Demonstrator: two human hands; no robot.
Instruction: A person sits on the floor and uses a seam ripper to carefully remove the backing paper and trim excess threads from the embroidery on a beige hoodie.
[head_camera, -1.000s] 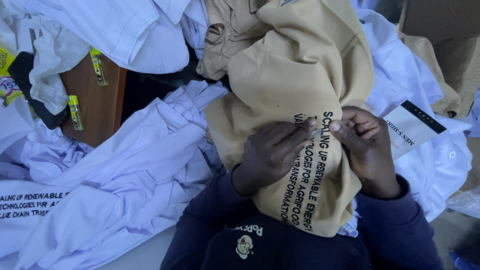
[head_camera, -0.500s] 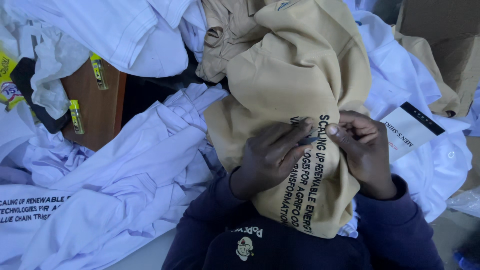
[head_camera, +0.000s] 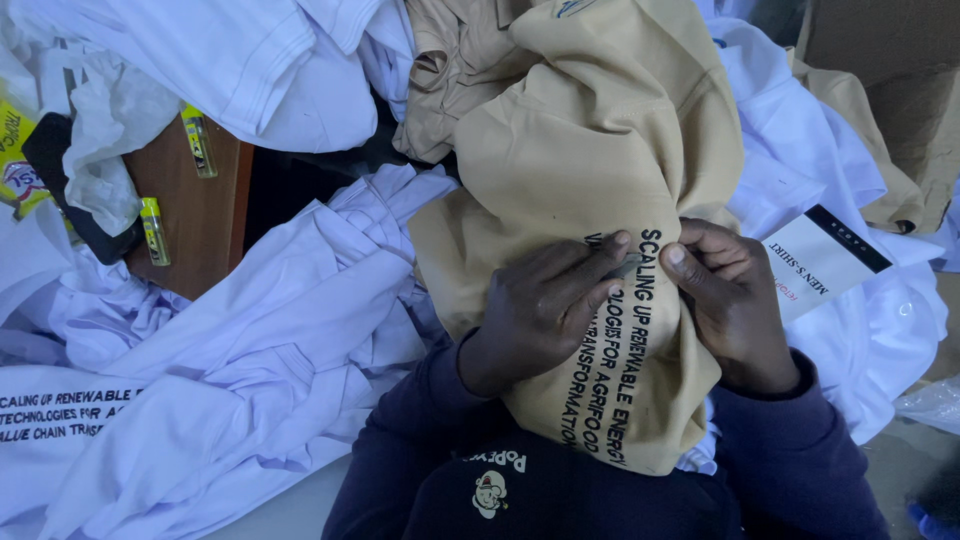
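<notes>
Fingertips (head_camera: 622, 240) of both hands meet on one small dark spot at the top of the black lettering on the tan shirt (head_camera: 600, 160).

Left hand (head_camera: 545, 310): index and thumb nearly closed, apparently nipping a small dark bit on the cloth; what it is cannot be made out. Right hand (head_camera: 735, 300): thumb pressed down just beside it, other fingers curled into the fabric, seemingly to keep the print flat and taut. Shirt sits bunched on the person's lap, over dark blue sleeves (head_camera: 400, 460). White shirts (head_camera: 270, 330) are heaped all around, one with the same black lettering. Card tag (head_camera: 825, 262) lies just right of the hands. Brown wooden furniture (head_camera: 195, 215) shows upper left, and a cardboard box (head_camera: 890, 70) upper right.
</notes>
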